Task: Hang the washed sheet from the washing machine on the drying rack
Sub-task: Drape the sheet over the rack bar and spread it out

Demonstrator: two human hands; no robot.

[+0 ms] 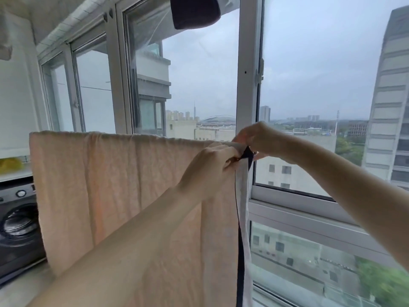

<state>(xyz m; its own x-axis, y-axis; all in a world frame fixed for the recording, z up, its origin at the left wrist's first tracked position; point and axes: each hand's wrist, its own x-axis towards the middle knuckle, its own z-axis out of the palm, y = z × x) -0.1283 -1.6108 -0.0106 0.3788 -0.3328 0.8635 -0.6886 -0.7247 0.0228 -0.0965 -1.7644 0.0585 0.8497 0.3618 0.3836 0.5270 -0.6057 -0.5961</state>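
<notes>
A pale peach sheet [115,185] hangs draped over a horizontal bar that it hides, falling in long folds. Its right edge has a white band with dark navy trim [242,218]. At the sheet's top right corner, my left hand [210,165] pinches the fabric edge from the front. My right hand [259,138] grips the same corner from above and behind, fingers curled on the dark trim. The washing machine [17,224], dark grey with a round door, stands at the lower left, partly behind the sheet.
Large windows with white frames [246,85] stand right behind the sheet. A dark garment [194,12] hangs overhead at the top centre. A white shelf with something yellow [10,165] sits above the washing machine at the left.
</notes>
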